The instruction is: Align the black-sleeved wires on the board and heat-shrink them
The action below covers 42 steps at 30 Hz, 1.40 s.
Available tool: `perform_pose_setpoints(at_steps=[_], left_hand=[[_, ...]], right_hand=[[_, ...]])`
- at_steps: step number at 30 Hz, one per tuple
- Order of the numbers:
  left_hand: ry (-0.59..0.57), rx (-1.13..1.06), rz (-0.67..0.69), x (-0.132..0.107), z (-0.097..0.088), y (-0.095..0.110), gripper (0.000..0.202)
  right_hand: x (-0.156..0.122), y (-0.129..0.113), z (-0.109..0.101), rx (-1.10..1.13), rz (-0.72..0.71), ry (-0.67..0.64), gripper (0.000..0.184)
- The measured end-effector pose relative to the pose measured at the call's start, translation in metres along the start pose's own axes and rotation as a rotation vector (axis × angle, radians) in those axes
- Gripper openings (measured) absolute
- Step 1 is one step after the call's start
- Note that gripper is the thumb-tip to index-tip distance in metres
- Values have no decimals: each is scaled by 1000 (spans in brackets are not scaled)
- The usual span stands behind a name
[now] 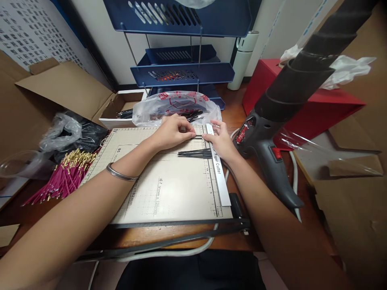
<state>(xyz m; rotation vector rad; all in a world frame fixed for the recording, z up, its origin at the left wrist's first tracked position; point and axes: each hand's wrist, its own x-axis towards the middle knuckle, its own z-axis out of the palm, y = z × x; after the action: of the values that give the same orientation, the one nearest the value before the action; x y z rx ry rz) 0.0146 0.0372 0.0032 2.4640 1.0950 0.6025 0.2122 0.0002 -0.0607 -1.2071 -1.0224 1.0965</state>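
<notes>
The left hand (173, 131) pinches one black tube (198, 137) flat on the cutter board (169, 189), with the tube's end butted against the ruler (218, 169) for alignment. The right hand (222, 141), apparently flat and holding nothing, steadies the ruler. A bundle (195, 153) of tubes lies just beside, within reach.
</notes>
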Motion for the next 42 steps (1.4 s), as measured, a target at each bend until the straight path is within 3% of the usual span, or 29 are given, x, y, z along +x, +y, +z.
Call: perform_pose_setpoints(at_steps=[10,14,22,30,42], left_hand=[[19,-7,-3,0,1,1,20],[82,6,36,-8,-3,10,22],[-118,18,182,-19,-3,24,18],[-146,-1,191,-16,-1,19,17],[-120,116,236,-19,-8,17,21]], right_hand=[[0,4,-4,-19,-17,-41,63],[-3,4,-2,10,2,21,61],[-8,7,-6,65,-21,-20,62],[-6,13,-7,31,-67,-12,61],[-13,-1,-1,102,-5,3,71]])
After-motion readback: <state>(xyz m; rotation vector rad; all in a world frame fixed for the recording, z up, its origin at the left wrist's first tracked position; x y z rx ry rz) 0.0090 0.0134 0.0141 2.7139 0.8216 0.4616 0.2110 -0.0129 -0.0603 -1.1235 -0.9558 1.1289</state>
